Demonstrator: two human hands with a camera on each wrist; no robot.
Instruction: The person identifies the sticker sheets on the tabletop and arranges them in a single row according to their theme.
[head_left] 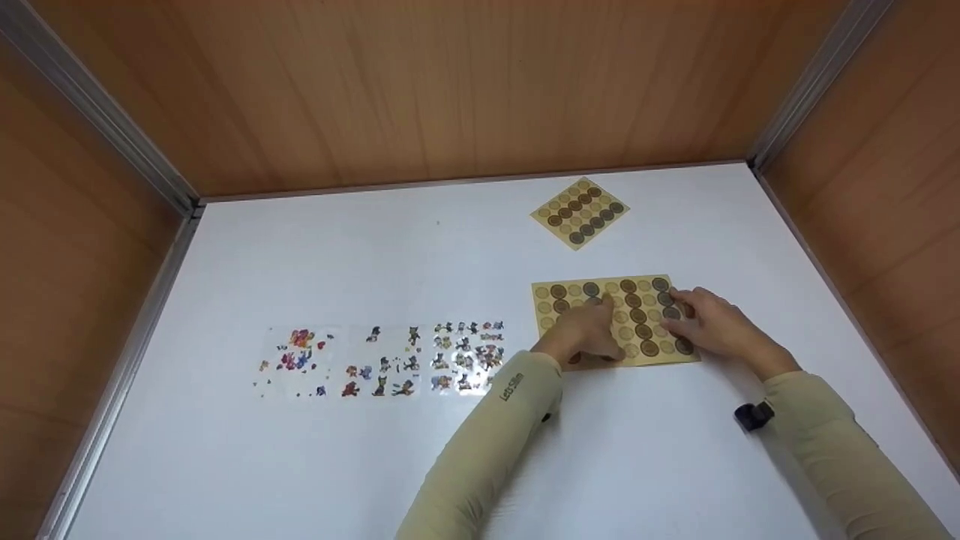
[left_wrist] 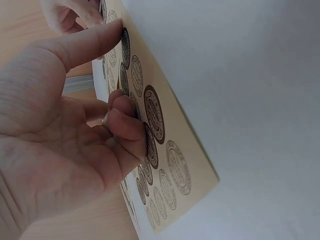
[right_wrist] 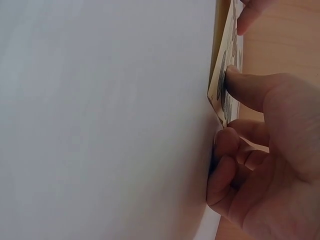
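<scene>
A tan sheet of round stickers point(head_left: 628, 319), with dark and pale circles in rows, lies at the right of the white table. My left hand point(head_left: 589, 330) rests on its left half, index finger reaching toward the far edge. In the left wrist view, the thumb and bent fingers of that hand point(left_wrist: 65, 130) press on the printed face. At the sheet's right edge, my right hand point(head_left: 716, 326) pinches the border. The right wrist view has the thumb on top of the sheet point(right_wrist: 223, 82), the index finger at its edge; a tan layer shows beneath the raised corner.
A smaller tan sticker sheet point(head_left: 581, 214) lies turned at an angle farther back. Clear sheets with small colourful cartoon stickers point(head_left: 465, 356) lie side by side left of my left hand. Wooden panels point(head_left: 450, 90) wall the table at the back and sides.
</scene>
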